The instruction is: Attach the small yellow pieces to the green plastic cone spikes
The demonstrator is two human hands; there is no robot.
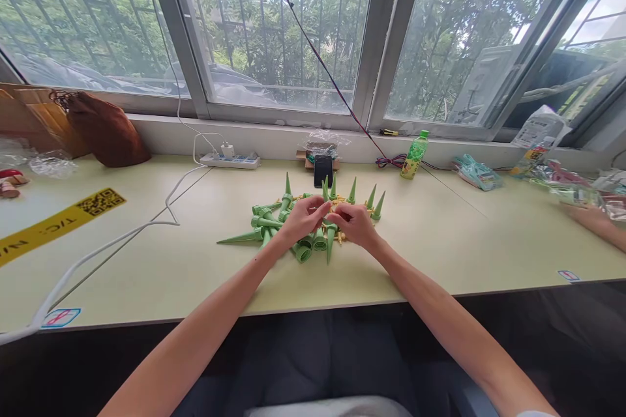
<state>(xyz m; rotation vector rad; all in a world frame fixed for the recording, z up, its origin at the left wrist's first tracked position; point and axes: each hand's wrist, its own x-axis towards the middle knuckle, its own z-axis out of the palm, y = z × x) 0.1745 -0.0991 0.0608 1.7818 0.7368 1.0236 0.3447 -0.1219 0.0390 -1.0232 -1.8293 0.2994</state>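
My left hand and my right hand meet over a pile in the middle of the table, fingers curled in a pinch and tips nearly touching. What they pinch is hidden by the fingers. A green pointed spike shows just below the fingertips, its tip toward me; I cannot tell whether it is held. To the left lie several hollow green plastic spikes, with open round ends. Beyond my right hand several green spikes stand point up. Small yellow plastic pieces are scattered around and under my right hand.
Behind the pile, a dark phone leans on a small box. A green-labelled bottle stands right of it. A white power strip and its cable are at left. Another person's hand works among plastic packets at far right.
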